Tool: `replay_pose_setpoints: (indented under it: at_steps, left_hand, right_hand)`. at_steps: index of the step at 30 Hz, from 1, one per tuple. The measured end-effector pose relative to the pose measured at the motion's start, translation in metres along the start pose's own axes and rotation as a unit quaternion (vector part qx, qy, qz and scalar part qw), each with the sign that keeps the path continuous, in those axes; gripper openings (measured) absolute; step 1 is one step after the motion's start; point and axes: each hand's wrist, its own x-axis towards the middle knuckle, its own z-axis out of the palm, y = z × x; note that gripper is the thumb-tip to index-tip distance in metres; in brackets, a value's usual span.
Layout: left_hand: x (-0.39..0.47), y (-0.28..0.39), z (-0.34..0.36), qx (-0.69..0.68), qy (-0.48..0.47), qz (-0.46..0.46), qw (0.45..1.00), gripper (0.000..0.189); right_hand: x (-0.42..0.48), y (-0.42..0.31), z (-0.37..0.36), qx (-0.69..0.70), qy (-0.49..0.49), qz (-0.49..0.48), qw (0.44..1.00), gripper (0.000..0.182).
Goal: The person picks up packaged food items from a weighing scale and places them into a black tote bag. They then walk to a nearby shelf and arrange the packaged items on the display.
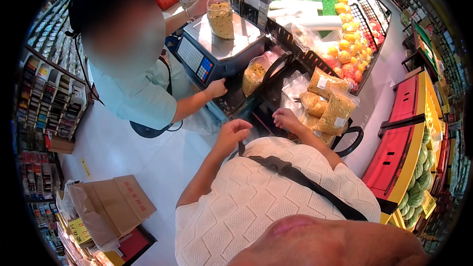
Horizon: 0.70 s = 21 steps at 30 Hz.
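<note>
My left hand is raised before my waist with bent fingers, and nothing shows in it. My right hand hovers at the near side of a black basket, its fingers loosely curled around nothing visible. Closest to it are several clear bags of yellowish grain-like food, stacked with white labels on them, and some clear plastic bags. Farther left, another filled bag stands beside a black basket handle. On the steel plate of a digital scale stands one more filled bag, which a co-worker's hand touches.
The co-worker stands left of the scale, the other hand by its front corner. Behind the bags lie oranges and plastic rolls. Cardboard boxes stand at lower left; watermelons fill a stand at right.
</note>
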Motion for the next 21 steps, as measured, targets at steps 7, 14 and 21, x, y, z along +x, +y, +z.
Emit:
replay_pose_setpoints:
  at_steps: [7,14,21]
  left_hand:
    - [-0.01,-0.01,-0.01,0.036,-0.015,-0.044,0.998,0.016]
    - [-0.032,-0.013,-0.041,0.023,0.013,-0.029,0.999,0.017]
    - [-0.085,-0.025,-0.078,-0.025,0.141,-0.014,0.99,0.017]
  right_hand:
    - [0.03,-0.069,-0.021,-0.037,0.014,-0.087,0.995,0.015]
    - [0.126,-0.245,-0.017,-0.329,0.139,-0.411,0.839,0.032]
    - [0.219,-0.36,0.014,-0.444,0.179,-0.318,0.818,0.08]
